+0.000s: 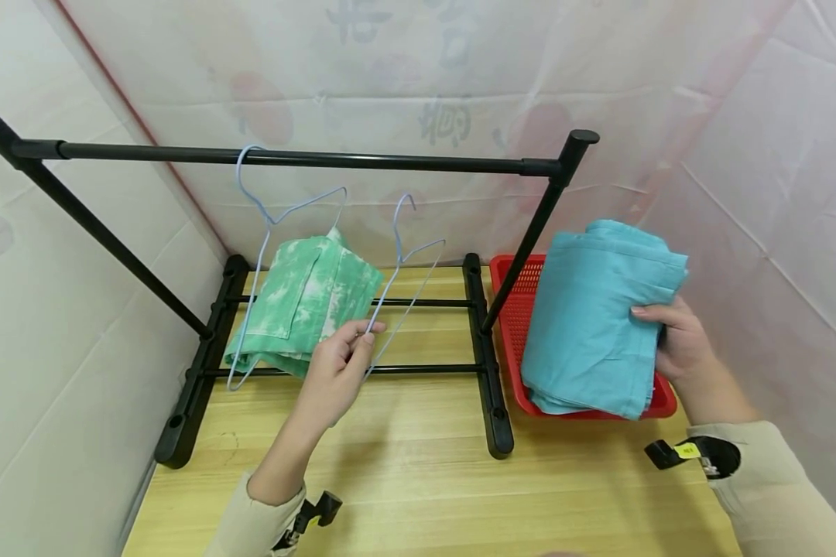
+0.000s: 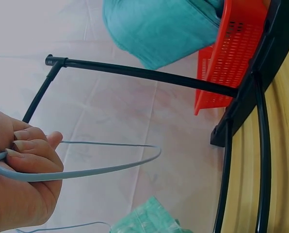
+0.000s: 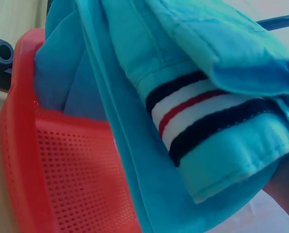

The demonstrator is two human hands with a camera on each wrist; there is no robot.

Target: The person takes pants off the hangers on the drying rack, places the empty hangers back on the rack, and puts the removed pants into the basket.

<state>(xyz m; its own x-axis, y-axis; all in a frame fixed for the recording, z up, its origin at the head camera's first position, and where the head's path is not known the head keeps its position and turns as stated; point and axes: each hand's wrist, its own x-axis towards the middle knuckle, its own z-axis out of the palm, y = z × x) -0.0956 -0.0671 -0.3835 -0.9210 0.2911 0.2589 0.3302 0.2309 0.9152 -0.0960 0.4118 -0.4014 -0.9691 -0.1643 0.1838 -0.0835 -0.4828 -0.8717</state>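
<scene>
My left hand [image 1: 339, 363] grips a light blue wire hanger [image 1: 399, 259] by one side, its hook pointing up, below the rack's bar. My right hand [image 1: 684, 344] holds a folded turquoise garment [image 1: 599, 317] by its right edge, thumb on the near face, over the red basket. In the right wrist view a band of navy, white and red stripes [image 3: 198, 107] shows on the turquoise garment [image 3: 110, 97]. A second blue hanger [image 1: 268, 220] hooks over the bar, with a green and white tie-dye garment [image 1: 306, 294] hanging on it, left of my left hand.
The black rack [image 1: 320, 158] stands on a wooden table [image 1: 418, 480], its feet spread left and right. A red perforated basket [image 1: 519, 282] sits just right of the rack's right foot [image 1: 495, 402]. Pale fabric walls [image 1: 404, 70] enclose the back and sides.
</scene>
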